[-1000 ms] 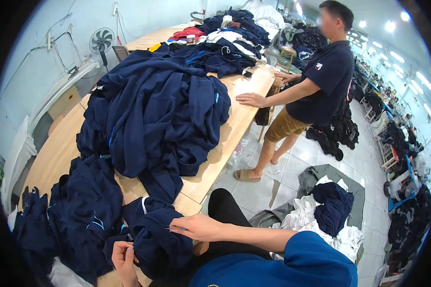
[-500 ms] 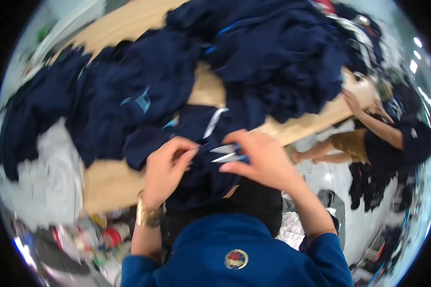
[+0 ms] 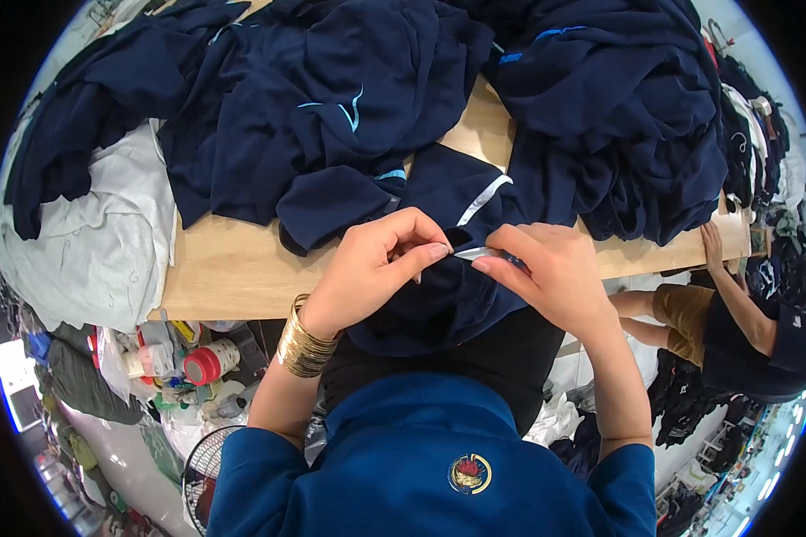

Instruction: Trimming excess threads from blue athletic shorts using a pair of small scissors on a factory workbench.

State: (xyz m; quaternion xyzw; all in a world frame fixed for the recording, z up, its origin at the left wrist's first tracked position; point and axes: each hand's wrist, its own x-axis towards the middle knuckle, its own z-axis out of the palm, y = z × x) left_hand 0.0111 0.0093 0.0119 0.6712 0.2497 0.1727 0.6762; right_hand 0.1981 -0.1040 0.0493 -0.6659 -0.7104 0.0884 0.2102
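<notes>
A navy garment [image 3: 421, 313] with a white strip [image 3: 485, 199] lies over the table's near edge and my lap. Above it, thumb and forefinger of my left hand [image 3: 381, 268] are pinched together; whether fabric or a thread is between them cannot be made out. My right hand [image 3: 551, 273] grips small thread snips [image 3: 475, 254], whose pointed blades look closed and reach the left fingertips. Several more navy garments [image 3: 331, 89] with light blue trim are heaped just beyond my hands.
A wooden table [image 3: 228, 277] carries the heaps, and white cloth [image 3: 98, 242] hangs over its left end. Below it sit a red-lidded container [image 3: 208, 365], plastic bags and a wire fan guard [image 3: 201, 474]. Another person [image 3: 743, 345] stands at the right, one hand on the table edge.
The snips' blades, spread apart before, are now together at my left fingertips. My hands have come closer together. The view has shifted, so the table appears higher.
</notes>
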